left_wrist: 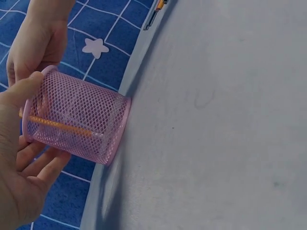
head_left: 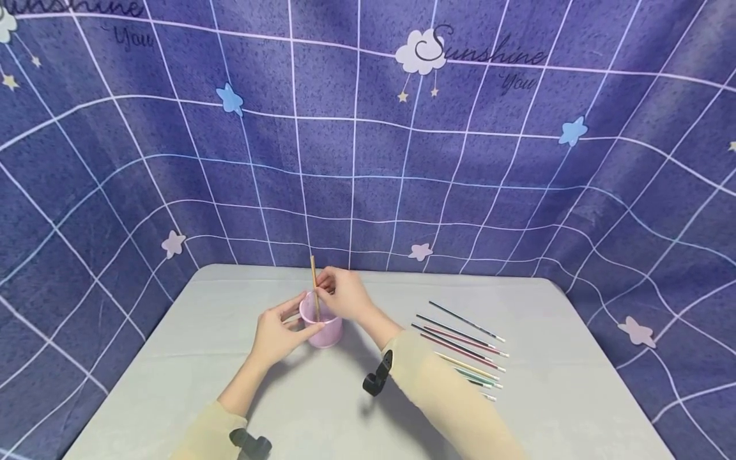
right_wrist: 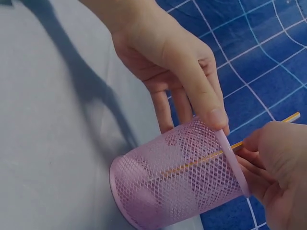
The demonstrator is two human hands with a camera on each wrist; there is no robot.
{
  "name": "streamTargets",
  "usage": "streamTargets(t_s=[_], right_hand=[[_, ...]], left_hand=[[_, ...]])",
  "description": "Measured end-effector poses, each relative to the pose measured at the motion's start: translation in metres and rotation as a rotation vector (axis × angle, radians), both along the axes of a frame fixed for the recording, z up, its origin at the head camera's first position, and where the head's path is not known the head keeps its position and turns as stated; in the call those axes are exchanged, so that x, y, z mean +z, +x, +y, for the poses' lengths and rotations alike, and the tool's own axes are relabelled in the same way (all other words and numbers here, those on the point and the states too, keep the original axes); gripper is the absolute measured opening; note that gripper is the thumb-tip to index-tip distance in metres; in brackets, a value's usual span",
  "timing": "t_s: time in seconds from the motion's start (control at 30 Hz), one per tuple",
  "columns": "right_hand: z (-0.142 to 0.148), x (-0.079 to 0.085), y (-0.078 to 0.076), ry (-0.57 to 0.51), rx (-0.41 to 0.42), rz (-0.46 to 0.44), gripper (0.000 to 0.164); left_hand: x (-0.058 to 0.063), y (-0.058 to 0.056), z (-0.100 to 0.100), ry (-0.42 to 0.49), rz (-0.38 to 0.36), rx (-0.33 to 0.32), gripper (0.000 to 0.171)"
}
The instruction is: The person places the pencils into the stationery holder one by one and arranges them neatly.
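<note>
A pink mesh pencil cup (head_left: 326, 336) stands upright on the table, left of the middle in the head view. My left hand (head_left: 275, 337) holds it by the side, thumb at the rim and fingers around the wall. Over the cup's mouth my right hand (head_left: 347, 295) pinches a yellow pencil (head_left: 313, 271). The lower part of this pencil is inside the cup and shows through the mesh (left_wrist: 79, 115) in the left wrist view. In the right wrist view its upper end (right_wrist: 291, 117) sticks out past my right fingers.
Several pencils, dark, red, yellow and green, lie side by side on the grey tablecloth (head_left: 172, 383) to the right; a dark pencil (head_left: 466, 321) lies farthest back. My right sleeve (head_left: 448, 396) hides some of them. A blue gridded curtain (head_left: 322, 147) hangs behind and at both sides.
</note>
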State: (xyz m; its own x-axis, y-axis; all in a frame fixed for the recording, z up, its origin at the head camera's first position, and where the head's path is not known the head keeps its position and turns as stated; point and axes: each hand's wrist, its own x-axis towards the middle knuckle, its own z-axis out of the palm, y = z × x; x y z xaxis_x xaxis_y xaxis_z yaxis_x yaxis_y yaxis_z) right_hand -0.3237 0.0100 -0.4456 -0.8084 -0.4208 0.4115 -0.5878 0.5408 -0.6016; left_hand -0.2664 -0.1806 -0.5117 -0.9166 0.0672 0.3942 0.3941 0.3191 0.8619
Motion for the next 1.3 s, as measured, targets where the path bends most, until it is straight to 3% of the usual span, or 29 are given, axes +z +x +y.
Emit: streamTargets(t_s=[0.4, 0.8, 1.13, 1.3], right_hand=[[-0.012, 0.006, -0.002, 0.124, -0.055, 0.017, 0.008], [-0.012, 0.009, -0.001, 0.134, -0.06, -0.014, 0.012], [0.007, 0.02, 0.003, 0.105, -0.058, 0.005, 0.016], [0.028, 0.027, 0.005, 0.092, -0.052, 0.087, 0.014]], left_hand=[[0.005, -0.001, 0.002, 0.004, 0.004, 0.011, 0.074], [0.007, 0.002, 0.002, 0.002, -0.015, 0.002, 0.074], [0.006, 0.0, 0.003, 0.038, -0.034, 0.012, 0.077], [0.006, 0.001, 0.005, 0.057, -0.056, 0.016, 0.078]])
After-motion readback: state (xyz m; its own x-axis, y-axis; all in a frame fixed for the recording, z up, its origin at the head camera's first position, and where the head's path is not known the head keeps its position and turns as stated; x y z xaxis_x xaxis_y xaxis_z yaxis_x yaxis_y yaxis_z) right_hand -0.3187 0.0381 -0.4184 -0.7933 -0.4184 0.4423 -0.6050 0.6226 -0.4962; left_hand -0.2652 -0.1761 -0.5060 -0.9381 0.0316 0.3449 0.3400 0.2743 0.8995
